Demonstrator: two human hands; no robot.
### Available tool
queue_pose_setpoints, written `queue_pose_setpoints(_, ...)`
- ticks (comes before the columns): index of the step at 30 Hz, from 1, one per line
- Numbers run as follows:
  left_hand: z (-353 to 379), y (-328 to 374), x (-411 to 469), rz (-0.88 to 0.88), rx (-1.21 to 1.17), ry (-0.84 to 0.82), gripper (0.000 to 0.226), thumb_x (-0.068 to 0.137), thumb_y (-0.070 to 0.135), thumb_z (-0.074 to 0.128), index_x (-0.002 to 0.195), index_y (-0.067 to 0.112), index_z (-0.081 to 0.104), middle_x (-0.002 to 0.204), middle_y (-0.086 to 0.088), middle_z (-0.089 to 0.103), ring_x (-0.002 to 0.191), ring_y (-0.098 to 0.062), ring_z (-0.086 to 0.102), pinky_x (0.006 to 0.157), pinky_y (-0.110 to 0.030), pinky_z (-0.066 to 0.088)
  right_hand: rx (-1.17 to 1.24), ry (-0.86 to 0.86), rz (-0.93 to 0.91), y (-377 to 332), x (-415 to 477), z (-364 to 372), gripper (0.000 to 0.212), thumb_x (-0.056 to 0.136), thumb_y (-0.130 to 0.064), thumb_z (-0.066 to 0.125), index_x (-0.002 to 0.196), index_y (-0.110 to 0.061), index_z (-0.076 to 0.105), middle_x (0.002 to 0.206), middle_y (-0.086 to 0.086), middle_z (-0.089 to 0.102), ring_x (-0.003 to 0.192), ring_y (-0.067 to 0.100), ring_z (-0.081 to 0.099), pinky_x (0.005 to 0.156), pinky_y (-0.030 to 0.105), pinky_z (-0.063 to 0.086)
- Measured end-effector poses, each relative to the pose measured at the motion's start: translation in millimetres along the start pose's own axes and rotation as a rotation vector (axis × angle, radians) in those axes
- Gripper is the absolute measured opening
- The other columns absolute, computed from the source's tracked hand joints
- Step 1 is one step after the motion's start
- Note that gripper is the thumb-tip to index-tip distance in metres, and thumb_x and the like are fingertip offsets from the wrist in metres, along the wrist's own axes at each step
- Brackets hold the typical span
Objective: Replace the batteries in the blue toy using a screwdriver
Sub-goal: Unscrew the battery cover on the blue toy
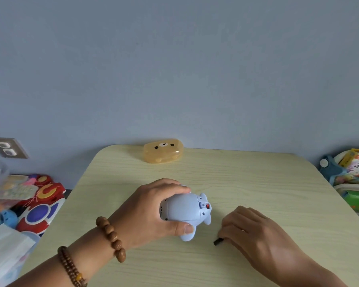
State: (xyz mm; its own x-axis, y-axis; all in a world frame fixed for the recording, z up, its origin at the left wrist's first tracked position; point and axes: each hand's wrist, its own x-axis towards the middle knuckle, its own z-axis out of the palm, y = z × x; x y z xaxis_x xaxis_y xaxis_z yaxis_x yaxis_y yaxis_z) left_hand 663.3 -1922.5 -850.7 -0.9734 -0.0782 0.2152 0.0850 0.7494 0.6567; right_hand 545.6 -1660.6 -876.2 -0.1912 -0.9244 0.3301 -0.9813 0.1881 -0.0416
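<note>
The pale blue toy (pixel 187 212) lies on its back on the light wooden table (pixel 257 183), underside up, with a small red switch showing near its right end. My left hand (pixel 149 212) grips it from the left, thumb on the near side and fingers over the far side. To the right, my right hand (pixel 251 230) rests on the table with fingers curled around a dark object (pixel 218 241), probably the screwdriver; only its black end sticks out. The rest of it is hidden under my palm.
A translucent orange bear-face case (pixel 163 150) stands at the table's far edge by the wall. Colourful toys (pixel 39 204) and a white packet lie off the table's left side. Bins with books (pixel 352 179) stand at the right.
</note>
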Motion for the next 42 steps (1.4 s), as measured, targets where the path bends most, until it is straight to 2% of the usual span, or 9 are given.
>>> queue_pose_setpoints(3, 3.0, -4.6, 1.3, 0.004, 0.0, -0.013, 0.074, 0.062, 0.064, 0.084, 0.128, 0.039, 0.063, 0.131, 0.027, 0.057, 0.124, 0.011, 0.05, 0.097, -0.001, 0.036, 0.068, 0.075, 0.085, 2.2, -5.6, -1.6, 0.007, 0.096, -0.021, 0.062, 0.099, -0.02, 0.069, 0.096, -0.007, 0.063, 0.083, 0.015, 0.058, 0.066, 0.03, 0.051)
queue_pose_setpoints(6, 5.7, -7.4, 2.3, 0.008, -0.002, -0.025, 0.077, 0.062, 0.066, 0.083, 0.13, 0.038, 0.062, 0.133, 0.028, 0.056, 0.125, 0.013, 0.048, 0.098, 0.0, 0.035, 0.23, 0.224, 0.369, -1.1, -5.2, -15.4, 0.023, 0.089, -0.018, 0.065, 0.111, -0.023, 0.071, 0.099, -0.013, 0.063, 0.088, 0.005, 0.062, 0.075, 0.018, 0.049)
queue_pose_setpoints(8, 6.9, -7.9, 1.9, 0.013, -0.005, -0.031, 0.077, 0.062, 0.065, 0.084, 0.131, 0.037, 0.062, 0.132, 0.027, 0.056, 0.124, 0.013, 0.049, 0.098, -0.001, 0.036, 0.419, 0.388, 0.547, -8.3, 1.7, -27.5, 0.01, 0.092, -0.024, 0.063, 0.097, -0.031, 0.07, 0.091, -0.011, 0.067, 0.085, 0.007, 0.066, 0.074, 0.011, 0.048)
queue_pose_setpoints(9, 7.9, -7.9, 1.3, 0.02, -0.001, -0.034, 0.077, 0.062, 0.064, 0.084, 0.13, 0.037, 0.062, 0.13, 0.027, 0.057, 0.122, 0.012, 0.051, 0.097, -0.002, 0.038, 0.566, 0.466, 0.621, -11.8, 6.8, -32.1, 0.005, 0.095, -0.031, 0.066, 0.091, -0.028, 0.067, 0.087, -0.006, 0.07, 0.082, 0.011, 0.068, 0.074, 0.015, 0.051)
queue_pose_setpoints(10, 9.5, -7.7, 0.6, 0.026, -0.001, -0.035, 0.076, 0.061, 0.064, 0.085, 0.129, 0.037, 0.063, 0.128, 0.026, 0.058, 0.12, 0.011, 0.053, 0.097, -0.005, 0.041, 0.707, 0.533, 0.67, -14.7, 12.0, -34.8, 0.013, 0.093, -0.036, 0.066, 0.089, -0.024, 0.065, 0.085, -0.001, 0.072, 0.078, 0.015, 0.07, 0.075, 0.024, 0.056)
queue_pose_setpoints(13, 15.2, -6.4, -1.8, 0.03, -0.032, -0.038, 0.073, 0.061, 0.059, 0.087, 0.126, 0.037, 0.064, 0.123, 0.026, 0.06, 0.117, 0.01, 0.055, 0.096, -0.008, 0.043, 0.955, 0.636, 0.679, -26.5, 27.6, -42.0, 0.019, 0.085, -0.033, 0.06, 0.089, -0.014, 0.063, 0.081, 0.014, 0.072, 0.075, 0.029, 0.073, 0.073, 0.045, 0.063)
queue_pose_setpoints(22, 23.3, -5.6, -0.7, -0.001, -0.086, -0.051, 0.07, 0.061, 0.051, 0.092, 0.124, 0.036, 0.065, 0.119, 0.022, 0.061, 0.112, 0.001, 0.061, 0.092, -0.027, 0.055, 1.015, 0.553, 0.742, -41.1, 45.6, -18.3, 0.026, 0.083, -0.03, 0.068, 0.09, -0.007, 0.058, 0.074, 0.011, 0.077, 0.067, 0.022, 0.078, 0.064, 0.03, 0.064)
queue_pose_setpoints(36, 21.1, -5.7, 0.6, -0.038, -0.129, -0.072, 0.07, 0.061, 0.05, 0.092, 0.124, 0.035, 0.066, 0.117, 0.021, 0.063, 0.111, 0.001, 0.062, 0.091, -0.023, 0.055, 1.055, 0.574, 0.759, -39.6, 47.3, -13.1, 0.03, 0.076, -0.03, 0.075, 0.084, -0.005, 0.061, 0.075, 0.014, 0.078, 0.071, 0.028, 0.078, 0.067, 0.037, 0.065)
queue_pose_setpoints(42, 21.3, -3.2, 0.3, -0.041, -0.099, -0.073, 0.071, 0.06, 0.053, 0.091, 0.124, 0.035, 0.066, 0.115, 0.023, 0.062, 0.108, 0.001, 0.062, 0.089, -0.023, 0.055, 0.946, 0.497, 0.771, -39.6, 47.5, -16.9, 0.02, 0.08, -0.025, 0.079, 0.081, -0.012, 0.064, 0.072, 0.007, 0.079, 0.069, 0.019, 0.078, 0.069, 0.033, 0.064)
